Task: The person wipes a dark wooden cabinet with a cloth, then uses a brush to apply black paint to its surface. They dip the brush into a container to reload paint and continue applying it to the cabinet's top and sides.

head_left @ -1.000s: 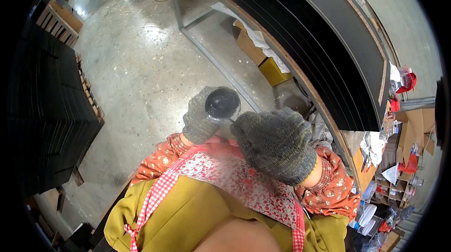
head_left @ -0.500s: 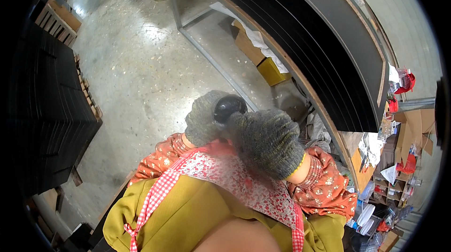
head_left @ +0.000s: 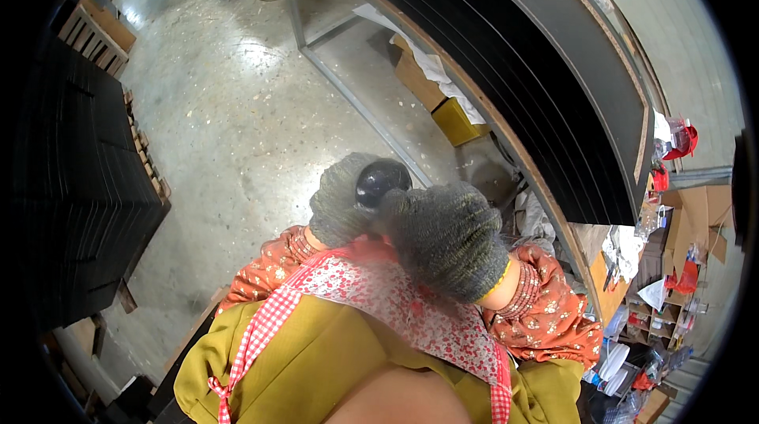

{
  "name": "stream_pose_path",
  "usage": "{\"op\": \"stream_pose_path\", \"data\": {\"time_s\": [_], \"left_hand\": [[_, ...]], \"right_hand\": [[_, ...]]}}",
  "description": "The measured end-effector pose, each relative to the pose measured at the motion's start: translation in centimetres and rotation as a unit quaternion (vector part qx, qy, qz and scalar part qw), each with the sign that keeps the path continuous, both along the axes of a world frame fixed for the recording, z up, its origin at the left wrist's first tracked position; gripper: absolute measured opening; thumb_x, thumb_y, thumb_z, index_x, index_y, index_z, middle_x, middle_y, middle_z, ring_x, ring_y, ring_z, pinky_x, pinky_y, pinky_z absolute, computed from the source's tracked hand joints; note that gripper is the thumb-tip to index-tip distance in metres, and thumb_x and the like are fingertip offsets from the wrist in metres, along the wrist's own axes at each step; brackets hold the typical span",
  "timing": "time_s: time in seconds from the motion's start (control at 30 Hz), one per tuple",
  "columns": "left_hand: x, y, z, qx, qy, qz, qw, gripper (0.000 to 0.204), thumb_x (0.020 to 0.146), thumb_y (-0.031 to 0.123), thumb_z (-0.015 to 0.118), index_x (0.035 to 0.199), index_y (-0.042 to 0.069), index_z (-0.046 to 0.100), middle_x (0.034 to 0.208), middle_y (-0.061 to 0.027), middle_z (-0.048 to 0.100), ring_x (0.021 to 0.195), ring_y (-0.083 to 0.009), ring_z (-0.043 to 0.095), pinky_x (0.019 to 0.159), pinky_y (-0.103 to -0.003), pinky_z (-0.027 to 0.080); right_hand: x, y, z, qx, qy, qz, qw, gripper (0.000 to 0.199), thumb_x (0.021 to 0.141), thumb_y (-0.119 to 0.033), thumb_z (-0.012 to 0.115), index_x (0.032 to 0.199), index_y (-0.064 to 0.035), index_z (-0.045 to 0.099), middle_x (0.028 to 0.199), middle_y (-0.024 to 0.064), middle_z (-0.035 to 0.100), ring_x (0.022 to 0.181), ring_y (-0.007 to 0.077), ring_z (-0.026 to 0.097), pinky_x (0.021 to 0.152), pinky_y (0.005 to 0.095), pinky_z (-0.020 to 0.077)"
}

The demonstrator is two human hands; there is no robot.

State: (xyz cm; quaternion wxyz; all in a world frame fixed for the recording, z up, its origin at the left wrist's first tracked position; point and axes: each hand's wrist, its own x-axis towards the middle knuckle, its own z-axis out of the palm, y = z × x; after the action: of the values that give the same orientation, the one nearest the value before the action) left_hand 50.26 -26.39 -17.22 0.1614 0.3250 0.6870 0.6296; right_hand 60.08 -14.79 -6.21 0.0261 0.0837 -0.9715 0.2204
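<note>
Both of my hands are in grey knitted gloves and close together in front of the apron. My left hand [head_left: 338, 196] is closed around a glossy black rounded piece, like a ball or dome [head_left: 383, 183], with its smooth top showing. Right against it, my right hand [head_left: 449, 236] is curled with its back toward me. Its fingertips are hidden, so whatever it may hold cannot be made out. A dark smear hangs under the gloves, over the red-and-white flowered apron [head_left: 348, 278].
Long black panels [head_left: 506, 68] lie on a metal-framed workbench [head_left: 545, 187] at the right. Under it are a yellow box [head_left: 458, 121] and cardboard. A tall black stack [head_left: 87, 187] stands on a pallet at left. Cluttered shelves [head_left: 660, 321] fill the lower right.
My gloved hands and the black rounded piece have shifted very slightly to the left. The grip looks the same.
</note>
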Motion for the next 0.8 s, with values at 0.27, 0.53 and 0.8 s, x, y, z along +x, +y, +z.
{"op": "stream_pose_path", "data": {"time_s": [0.27,0.53,0.8], "left_hand": [[-0.3,-0.4,-0.8,-0.013,0.042,-0.010,0.999,0.038,0.066,0.014,0.078,0.099,0.004,0.062,0.090,-0.0099,0.065,0.082,-0.0205,0.063,0.076,-0.032,0.050],[-0.2,-0.5,0.5,0.052,0.014,-0.041,0.998,0.033,0.062,0.015,0.076,0.093,0.008,0.066,0.091,-0.0107,0.065,0.081,-0.0273,0.064,0.072,-0.034,0.051],[-0.2,-0.8,-1.8,0.010,0.053,0.005,0.999,0.036,0.067,0.012,0.076,0.098,0.003,0.061,0.091,-0.0107,0.065,0.083,-0.0209,0.063,0.077,-0.032,0.050]], "right_hand": [[0.1,0.5,1.9,-0.001,-0.034,-0.027,0.999,0.016,0.072,-0.014,0.060,0.088,-0.0093,0.058,0.073,0.0112,0.060,0.063,0.0327,0.057,0.058,0.0417,0.0435],[-0.7,0.4,0.5,0.067,0.054,0.010,0.996,0.017,0.075,-0.026,0.062,0.084,-0.0110,0.058,0.070,0.0079,0.058,0.063,0.0279,0.058,0.054,0.0390,0.0439],[-0.4,-0.2,3.3,0.123,-0.100,-0.018,0.987,0.017,0.076,-0.023,0.062,0.088,-0.0126,0.063,0.069,0.0045,0.061,0.059,0.0243,0.060,0.052,0.0370,0.0445]]}}
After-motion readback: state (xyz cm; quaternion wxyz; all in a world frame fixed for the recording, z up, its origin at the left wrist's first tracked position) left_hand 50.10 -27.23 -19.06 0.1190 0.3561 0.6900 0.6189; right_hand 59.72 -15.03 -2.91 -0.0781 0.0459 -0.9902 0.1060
